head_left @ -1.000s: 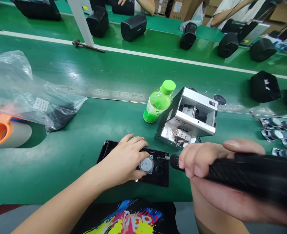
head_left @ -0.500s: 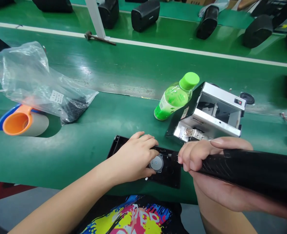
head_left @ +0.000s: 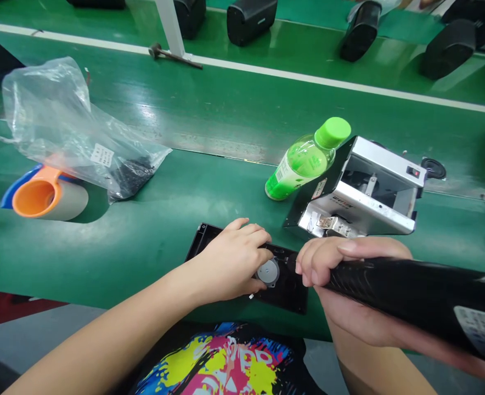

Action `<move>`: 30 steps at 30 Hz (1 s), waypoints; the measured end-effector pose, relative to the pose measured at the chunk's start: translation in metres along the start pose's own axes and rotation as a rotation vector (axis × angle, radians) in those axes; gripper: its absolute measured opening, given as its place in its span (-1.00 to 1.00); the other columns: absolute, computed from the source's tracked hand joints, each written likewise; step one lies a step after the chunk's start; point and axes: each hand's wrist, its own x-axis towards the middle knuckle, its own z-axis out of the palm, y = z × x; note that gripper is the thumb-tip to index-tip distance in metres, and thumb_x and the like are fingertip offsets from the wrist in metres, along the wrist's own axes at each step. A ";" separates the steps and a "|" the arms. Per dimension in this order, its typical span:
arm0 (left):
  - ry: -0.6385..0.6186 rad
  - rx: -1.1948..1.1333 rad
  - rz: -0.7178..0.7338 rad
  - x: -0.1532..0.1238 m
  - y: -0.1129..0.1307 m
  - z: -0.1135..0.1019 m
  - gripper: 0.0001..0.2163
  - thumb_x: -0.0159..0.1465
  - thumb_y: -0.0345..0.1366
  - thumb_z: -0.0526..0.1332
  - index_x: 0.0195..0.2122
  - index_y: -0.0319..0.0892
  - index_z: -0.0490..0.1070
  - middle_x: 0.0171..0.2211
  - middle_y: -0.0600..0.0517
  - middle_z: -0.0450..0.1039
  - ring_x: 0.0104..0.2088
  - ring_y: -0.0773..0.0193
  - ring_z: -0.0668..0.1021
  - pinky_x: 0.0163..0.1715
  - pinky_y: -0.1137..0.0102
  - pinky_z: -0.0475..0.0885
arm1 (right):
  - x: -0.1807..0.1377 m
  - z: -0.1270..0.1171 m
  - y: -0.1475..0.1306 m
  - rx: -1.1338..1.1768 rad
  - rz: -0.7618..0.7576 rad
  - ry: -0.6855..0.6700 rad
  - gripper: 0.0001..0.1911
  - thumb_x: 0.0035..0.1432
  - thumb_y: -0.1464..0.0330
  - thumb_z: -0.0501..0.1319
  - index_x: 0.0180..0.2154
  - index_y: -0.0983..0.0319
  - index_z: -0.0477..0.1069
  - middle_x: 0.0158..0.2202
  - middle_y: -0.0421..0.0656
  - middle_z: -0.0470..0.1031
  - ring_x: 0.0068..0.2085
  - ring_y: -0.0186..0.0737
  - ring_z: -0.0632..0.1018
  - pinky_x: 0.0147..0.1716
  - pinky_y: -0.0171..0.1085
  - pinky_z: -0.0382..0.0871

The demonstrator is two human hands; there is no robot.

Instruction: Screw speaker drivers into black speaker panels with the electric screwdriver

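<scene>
A black flat panel (head_left: 286, 291) lies at the near edge of the green bench, with a small round silver part (head_left: 268, 271) set in it. My left hand (head_left: 230, 263) rests on the panel, fingers curled around the silver part and pressing it in place. My right hand (head_left: 345, 280) is wrapped round a long black electric screwdriver (head_left: 415, 299) that lies nearly level, its tip at the panel just right of the silver part.
A silver metal box device (head_left: 366, 195) stands right behind the panel, a green bottle (head_left: 304, 162) beside it. At left lie a clear plastic bag of black parts (head_left: 73, 137) and an orange-cored tape roll (head_left: 45, 197). Black speaker housings (head_left: 251, 19) sit on the far belt.
The view has shifted, so everything sits further right and nearer. My right hand has brought the screwdriver tip closer onto the panel; my left hand stays on the silver part.
</scene>
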 end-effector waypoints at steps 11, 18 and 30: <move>-0.021 0.018 -0.010 0.001 0.002 -0.002 -0.63 0.32 -0.10 0.57 0.08 -0.13 0.67 0.15 -0.07 0.58 0.19 -0.07 0.59 0.37 -0.05 0.31 | -0.006 0.015 0.015 -0.008 -0.092 0.008 -0.31 0.29 -0.35 0.32 -0.04 0.09 0.71 -0.51 -0.24 0.52 -0.58 -0.14 0.49 -0.55 -0.12 0.40; -0.030 0.034 -0.018 0.001 0.004 -0.004 -0.68 0.36 -0.12 0.52 0.07 -0.11 0.67 0.14 -0.09 0.58 0.18 -0.07 0.59 0.28 0.00 0.31 | -0.011 0.016 0.029 0.015 -0.161 0.061 -0.24 0.23 -0.42 0.29 -0.08 0.11 0.69 -0.51 -0.26 0.52 -0.61 -0.17 0.47 -0.63 -0.14 0.32; -0.026 0.061 -0.017 -0.001 0.006 -0.002 -0.64 0.31 -0.16 0.54 0.09 -0.13 0.66 0.16 -0.08 0.57 0.19 -0.06 0.59 0.22 0.03 0.37 | -0.004 0.011 -0.008 -0.087 -0.144 0.183 -0.15 0.27 -0.45 0.19 0.10 0.11 0.60 -0.51 -0.27 0.54 -0.61 -0.15 0.47 -0.59 -0.13 0.48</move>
